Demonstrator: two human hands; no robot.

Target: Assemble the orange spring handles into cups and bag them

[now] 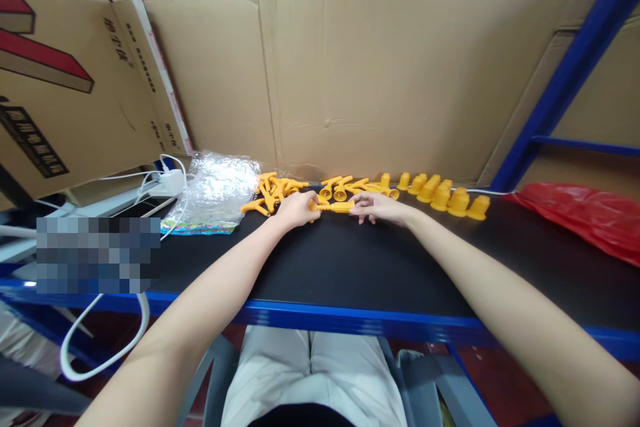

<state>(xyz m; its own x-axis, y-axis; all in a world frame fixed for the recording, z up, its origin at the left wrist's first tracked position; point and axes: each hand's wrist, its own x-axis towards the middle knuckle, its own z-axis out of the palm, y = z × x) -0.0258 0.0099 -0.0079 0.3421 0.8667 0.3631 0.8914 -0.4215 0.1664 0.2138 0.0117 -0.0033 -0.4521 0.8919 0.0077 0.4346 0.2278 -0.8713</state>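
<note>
Both my arms reach forward over a black table top (pixel 350 267). My left hand (pixel 296 209) is closed around one end of a yellow plastic part (pixel 334 207) lying on the table. My right hand (pixel 377 206) pinches the other end of the same part. Just behind my hands lies a pile of yellow T-shaped plastic pieces (pixel 273 191), with more of them (pixel 350 187) in the middle. To the right, several yellow cap-shaped pieces (pixel 443 195) stand in a loose row.
A clear plastic bag (pixel 215 190) lies at the left, beside a white charger with cables (pixel 167 181) and a phone. A red plastic bag (pixel 585 213) lies at the right. Cardboard sheets (pixel 375 67) wall off the back. Blue shelf posts (pixel 565 80) frame the table.
</note>
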